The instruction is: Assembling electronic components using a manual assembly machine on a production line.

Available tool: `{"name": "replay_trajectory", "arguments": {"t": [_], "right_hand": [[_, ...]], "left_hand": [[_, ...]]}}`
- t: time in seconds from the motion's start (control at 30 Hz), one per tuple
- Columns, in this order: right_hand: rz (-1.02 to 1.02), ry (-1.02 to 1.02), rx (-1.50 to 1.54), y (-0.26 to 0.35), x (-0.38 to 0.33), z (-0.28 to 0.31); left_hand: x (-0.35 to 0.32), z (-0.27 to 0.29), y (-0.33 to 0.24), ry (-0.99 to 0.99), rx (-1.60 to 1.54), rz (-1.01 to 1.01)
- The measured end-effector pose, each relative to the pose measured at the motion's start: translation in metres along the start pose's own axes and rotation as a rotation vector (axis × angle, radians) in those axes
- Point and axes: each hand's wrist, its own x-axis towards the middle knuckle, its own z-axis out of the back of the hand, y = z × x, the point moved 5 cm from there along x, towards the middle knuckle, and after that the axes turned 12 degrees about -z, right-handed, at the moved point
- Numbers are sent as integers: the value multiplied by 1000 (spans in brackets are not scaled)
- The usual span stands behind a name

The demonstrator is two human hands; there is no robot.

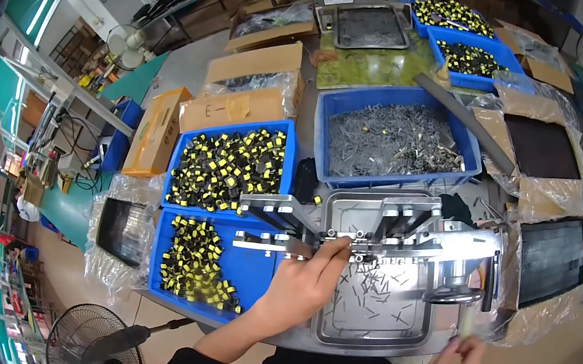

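- While the left hand (307,281) leans in over the bench in the head view, its fingers sit close together, tips against the middle of the metal fixture (283,242); I can't tell whether they pinch a part.
- That fixture stands above a steel tray (331,323), reaching from the blue bins at left to a black handwheel (448,295) at right.
- Down by the wheel's pale handle (467,318), the right hand (456,363) is blurred, fingers curled; whether they grip it I can't make out.
- Thin metal pins (380,293) lie scattered across the tray.
- On the person's left, an upper blue bin (288,167) brims with yellow-and-black pieces (223,165), while a lower blue bin (251,255) is part filled with more.
- Just beyond the fixture, a wide blue tub (398,178) holds loose grey parts (387,136).
- Over at right sits an open carton (553,252), dark inside; a fan (97,345) stands lower left.
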Motion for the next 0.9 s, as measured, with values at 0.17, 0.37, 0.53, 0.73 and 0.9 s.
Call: {"name": "replay_trajectory", "arguments": {"t": [0.17,0.37,0.53,0.73,0.9], "right_hand": [[-247,125,103,-1,13,-18],[-172,126,645,-21,-1,-19],[-88,22,83,-16,19,-14],[-183,163,621,-35,-3,-17],[-150,-129,287,-20,19,-7]], "left_hand": [[4,-6,2,-4,-52,-4],[5,-3,-1,12,-46,28],[6,-2,0,-2,-16,7],[7,-4,2,-5,-24,-13],[7,-2,2,-53,-11,-16]]}}
